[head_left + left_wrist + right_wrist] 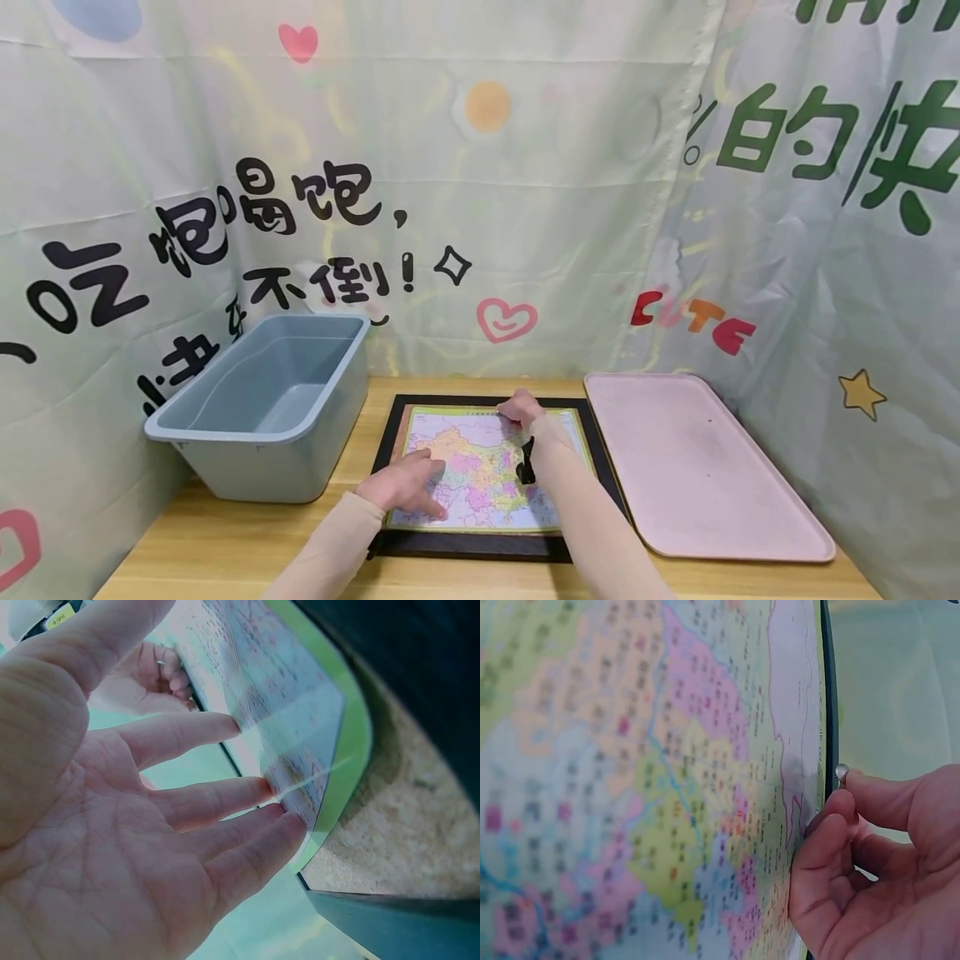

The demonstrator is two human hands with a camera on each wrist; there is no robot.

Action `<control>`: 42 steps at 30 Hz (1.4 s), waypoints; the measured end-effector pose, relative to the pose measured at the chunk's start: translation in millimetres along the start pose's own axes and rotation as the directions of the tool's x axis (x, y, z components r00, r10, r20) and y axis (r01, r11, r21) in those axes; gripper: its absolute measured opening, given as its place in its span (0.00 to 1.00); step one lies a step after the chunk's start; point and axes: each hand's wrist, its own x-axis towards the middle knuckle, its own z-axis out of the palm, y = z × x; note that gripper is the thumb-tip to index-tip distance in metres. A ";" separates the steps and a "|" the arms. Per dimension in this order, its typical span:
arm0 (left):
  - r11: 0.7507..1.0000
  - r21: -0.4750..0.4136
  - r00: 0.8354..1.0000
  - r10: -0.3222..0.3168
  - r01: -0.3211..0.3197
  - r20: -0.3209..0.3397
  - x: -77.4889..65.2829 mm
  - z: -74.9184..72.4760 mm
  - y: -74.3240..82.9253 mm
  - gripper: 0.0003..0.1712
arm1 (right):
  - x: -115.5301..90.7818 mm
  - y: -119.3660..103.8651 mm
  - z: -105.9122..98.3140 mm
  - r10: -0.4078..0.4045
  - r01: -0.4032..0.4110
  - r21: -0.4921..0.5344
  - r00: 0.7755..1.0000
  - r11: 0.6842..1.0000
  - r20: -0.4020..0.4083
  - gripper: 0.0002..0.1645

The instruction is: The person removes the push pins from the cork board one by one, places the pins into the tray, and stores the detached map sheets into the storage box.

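A colourful map [465, 467] with a yellow-green border lies over a cork board [405, 817] that has a black frame [480, 546]. My left hand [408, 483] rests on the map's left part with fingers spread and straight, and the left wrist view shows its fingertips on the sheet. Near the map's top edge is my right hand [522, 408]. Between its thumb and index finger it pinches a small, shiny push pin [842, 771]. The pin's round head shows above the fingers; its point is hidden. The other fingers curl against the map.
A grey-blue plastic bin [255, 425] stands left of the board on the wooden table [225, 542]. Close to the board's right side lies a pink tray [705, 467]. Printed cloth [570, 208] hangs behind and along both sides.
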 end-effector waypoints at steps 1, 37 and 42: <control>1.000 0.001 1.000 0.001 -0.001 0.000 -0.2 -0.2 0.2 0.45 | -1.5 0.1 -0.1 -0.002 0.002 0.003 1.000 1.000 0.000 0.17; 0.996 0.035 0.996 0.079 -0.078 -0.034 -3.7 -4.3 -9.6 0.46 | -12.3 20.6 -19.7 -0.123 0.095 0.334 0.990 0.938 0.065 0.17; 0.997 -0.010 0.997 0.074 -0.075 -0.030 -6.6 -5.7 -10.8 0.47 | -11.7 22.7 -20.8 -0.130 0.122 0.324 0.991 0.938 0.004 0.15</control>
